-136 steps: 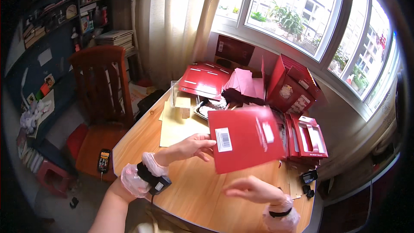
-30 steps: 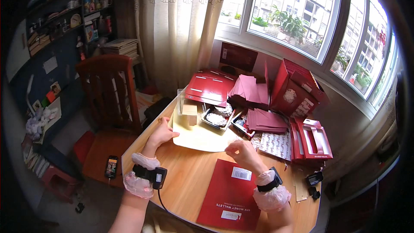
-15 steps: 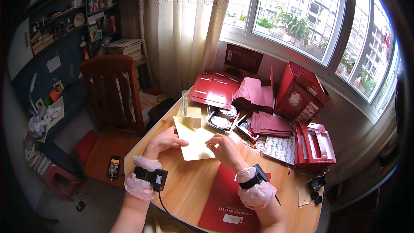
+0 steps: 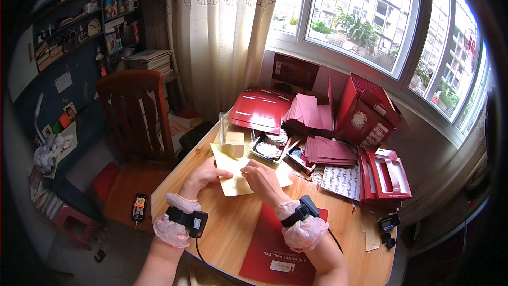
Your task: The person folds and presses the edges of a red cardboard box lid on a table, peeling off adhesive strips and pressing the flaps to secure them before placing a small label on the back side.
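Note:
A pale yellow sheet (image 4: pixel 233 186) lies slanted on the wooden table. My left hand (image 4: pixel 207 173) grips its left edge, thumb on top. My right hand (image 4: pixel 263 181) is over the sheet with its fingertips pinched together; a small whitish spot shows at the tips, too small to name. Just beyond the sheet stands a small light-brown box (image 4: pixel 234 140). Beside the box is a black tray (image 4: pixel 257 153) with white lacy round pieces (image 4: pixel 269 150). Below my right hand lies a flat red folder (image 4: pixel 264 257), partly covered by my forearm.
Maroon envelopes (image 4: pixel 330 151) and a large red carton (image 4: pixel 365 114) fill the table's right back. Red window boxes (image 4: pixel 389 175) stand at the right edge. A glossy red stack (image 4: pixel 259 108) sits at the back. A wooden chair (image 4: pixel 135 111) with a phone (image 4: pixel 139 207) is on the left.
My right hand has moved left across the yellow sheet, closer to my left hand. My left hand keeps its hold on the sheet's edge. The view has shifted slightly.

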Demonstrator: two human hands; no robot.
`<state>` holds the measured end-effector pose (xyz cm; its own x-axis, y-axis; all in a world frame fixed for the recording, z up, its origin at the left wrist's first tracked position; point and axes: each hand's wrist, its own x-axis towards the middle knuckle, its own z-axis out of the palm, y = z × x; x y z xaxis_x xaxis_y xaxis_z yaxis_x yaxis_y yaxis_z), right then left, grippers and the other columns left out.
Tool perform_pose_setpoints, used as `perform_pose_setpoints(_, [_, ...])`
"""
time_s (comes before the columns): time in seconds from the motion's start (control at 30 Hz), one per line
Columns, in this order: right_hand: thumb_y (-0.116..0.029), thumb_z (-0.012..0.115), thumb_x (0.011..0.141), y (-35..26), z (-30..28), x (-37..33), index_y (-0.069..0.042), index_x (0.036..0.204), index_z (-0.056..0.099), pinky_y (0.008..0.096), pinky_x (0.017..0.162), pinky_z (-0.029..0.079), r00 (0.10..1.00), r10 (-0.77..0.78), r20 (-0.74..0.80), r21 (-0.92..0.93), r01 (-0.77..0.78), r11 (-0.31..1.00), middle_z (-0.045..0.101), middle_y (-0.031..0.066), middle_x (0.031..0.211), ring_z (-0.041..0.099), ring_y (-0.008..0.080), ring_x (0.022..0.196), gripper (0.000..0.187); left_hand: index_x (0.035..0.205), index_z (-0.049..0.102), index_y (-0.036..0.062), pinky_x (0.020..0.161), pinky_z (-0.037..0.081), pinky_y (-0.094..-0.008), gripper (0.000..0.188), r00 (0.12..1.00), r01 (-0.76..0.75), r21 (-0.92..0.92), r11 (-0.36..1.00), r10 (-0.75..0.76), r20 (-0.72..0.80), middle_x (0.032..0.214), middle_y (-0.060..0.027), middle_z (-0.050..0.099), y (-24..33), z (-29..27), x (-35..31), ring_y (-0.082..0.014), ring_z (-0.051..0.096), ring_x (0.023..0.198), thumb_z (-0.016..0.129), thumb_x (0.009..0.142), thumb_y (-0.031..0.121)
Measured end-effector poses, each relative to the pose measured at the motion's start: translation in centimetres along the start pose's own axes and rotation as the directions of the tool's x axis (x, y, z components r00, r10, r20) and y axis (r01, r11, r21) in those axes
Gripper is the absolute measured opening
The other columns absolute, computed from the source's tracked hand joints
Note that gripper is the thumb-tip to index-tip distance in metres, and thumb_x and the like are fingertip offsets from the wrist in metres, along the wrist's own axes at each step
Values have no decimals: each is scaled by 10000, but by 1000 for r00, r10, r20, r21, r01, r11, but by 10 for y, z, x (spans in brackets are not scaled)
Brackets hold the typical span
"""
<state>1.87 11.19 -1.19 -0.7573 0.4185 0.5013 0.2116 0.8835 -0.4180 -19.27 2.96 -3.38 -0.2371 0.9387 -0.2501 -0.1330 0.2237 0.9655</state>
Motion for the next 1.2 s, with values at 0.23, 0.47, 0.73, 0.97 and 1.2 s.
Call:
perform_pose_setpoints(0.23, [-121, 651, 897, 12, 14, 4, -65, 934, 734, 401, 738, 534, 997, -77, -28, -52, 76, 996, 650, 95, 928, 663, 304, 857, 106, 1325, 506, 16, 868, 611, -381, 687, 999, -31, -89, 996, 28, -33, 1177, -110, 667, 8, 13, -5, -227, 684, 1061, 827, 724, -69])
perform_pose_setpoints(0.47, [-117, 647, 878, 7, 14, 8, -80, 907, 724, 382, 764, 530, 990, -138, -1, -103, 137, 985, 627, 76, 909, 642, 272, 917, 90, 1306, 520, -3, 874, 608, -368, 662, 998, -46, -73, 996, 42, -54, 1182, -109, 670, 11, 15, -8, -221, 685, 1056, 821, 723, -87])
perform_pose_setpoints(0.73, [-66, 618, 815, 2, 7, 13, -14, 842, 668, 374, 796, 536, 967, -238, 86, -219, 252, 943, 602, 128, 929, 620, 284, 935, 77, 1325, 501, -9, 942, 557, -339, 717, 992, -101, -3, 995, 101, -76, 1233, -117, 662, 16, 22, -11, -206, 672, 1091, 853, 703, -66])
perform_pose_setpoints(0.97, [-82, 608, 818, -3, 9, 14, 4, 831, 654, 360, 821, 538, 952, -249, 176, -344, 297, 891, 601, 154, 935, 619, 282, 934, 98, 1329, 479, -22, 936, 558, -339, 748, 987, -108, 46, 993, 113, -112, 1242, -119, 659, 8, 18, -2, -209, 663, 1112, 882, 699, -13])
perform_pose_setpoints(1.2, [-78, 628, 817, 5, 10, 15, 5, 801, 658, 373, 797, 546, 966, -244, 90, -232, 258, 938, 613, 143, 889, 633, 285, 901, 90, 1319, 518, -1, 888, 588, -358, 687, 993, -79, 62, 995, 84, -85, 1228, -112, 665, 18, 24, -12, -202, 677, 1078, 863, 725, -11])
